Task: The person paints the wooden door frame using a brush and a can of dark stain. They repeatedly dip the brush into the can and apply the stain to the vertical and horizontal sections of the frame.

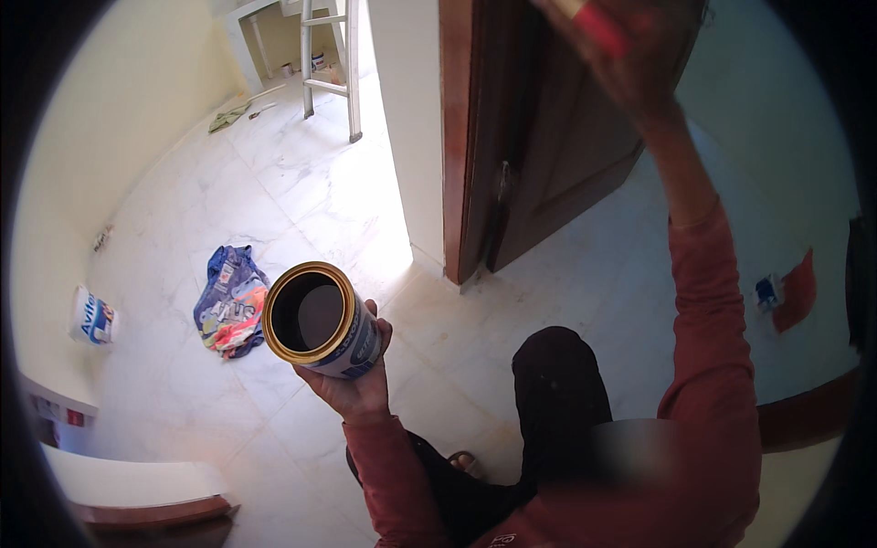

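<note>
My left hand (358, 395) is wrapped round an open paint can (361, 356) with a gold rim and a white and blue label. Dark liquid lies inside the can, which tilts a little toward me. At the upper right, my right hand (644, 78) is raised in front of a dark brown panelled door (580, 155). Its fingers close on a paintbrush (603, 32) with a red part showing. The brush's tip runs out at the top edge, so whether it touches the door I cannot tell.
A crumpled colourful cloth (233, 306) lies on the marble floor. Beyond it stands an aluminium ladder (354, 78). At the left is a white bucket (94, 317); a small blue and white container (768, 292) and a red sheet (797, 292) are at the right. A wall end (411, 137) borders the doorframe.
</note>
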A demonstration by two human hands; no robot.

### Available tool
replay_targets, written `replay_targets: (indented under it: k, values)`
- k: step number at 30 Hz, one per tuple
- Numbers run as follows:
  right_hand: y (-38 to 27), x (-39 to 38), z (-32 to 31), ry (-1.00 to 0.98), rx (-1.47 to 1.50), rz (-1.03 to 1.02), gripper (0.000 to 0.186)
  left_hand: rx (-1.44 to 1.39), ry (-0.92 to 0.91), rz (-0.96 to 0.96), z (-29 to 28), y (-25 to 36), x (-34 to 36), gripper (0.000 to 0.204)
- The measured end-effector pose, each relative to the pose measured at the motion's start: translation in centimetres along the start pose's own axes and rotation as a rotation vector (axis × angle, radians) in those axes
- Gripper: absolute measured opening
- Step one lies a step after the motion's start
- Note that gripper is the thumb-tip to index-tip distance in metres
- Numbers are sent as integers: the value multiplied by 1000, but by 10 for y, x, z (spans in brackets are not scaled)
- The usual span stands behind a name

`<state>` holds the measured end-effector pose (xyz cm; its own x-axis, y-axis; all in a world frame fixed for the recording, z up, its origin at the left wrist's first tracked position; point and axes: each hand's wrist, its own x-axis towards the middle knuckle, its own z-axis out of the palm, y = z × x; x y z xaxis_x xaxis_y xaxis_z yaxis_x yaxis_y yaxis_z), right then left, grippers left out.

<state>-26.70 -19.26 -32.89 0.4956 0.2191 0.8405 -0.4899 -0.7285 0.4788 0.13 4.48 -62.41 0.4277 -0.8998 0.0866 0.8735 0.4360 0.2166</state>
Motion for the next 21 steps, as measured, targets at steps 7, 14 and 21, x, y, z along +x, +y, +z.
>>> replay_targets:
  k: [7,14,21]
  values:
    - [-81,-181,55,-244,297,23,34,19,-21,-25,0,-6,-5,76]
    - [-140,-309,64,-420,544,260,24,62,-90,-58,8,-25,-1,70]
    - [-211,-424,87,23,1107,1921,15,-2,-83,-151,7,-52,7,66]
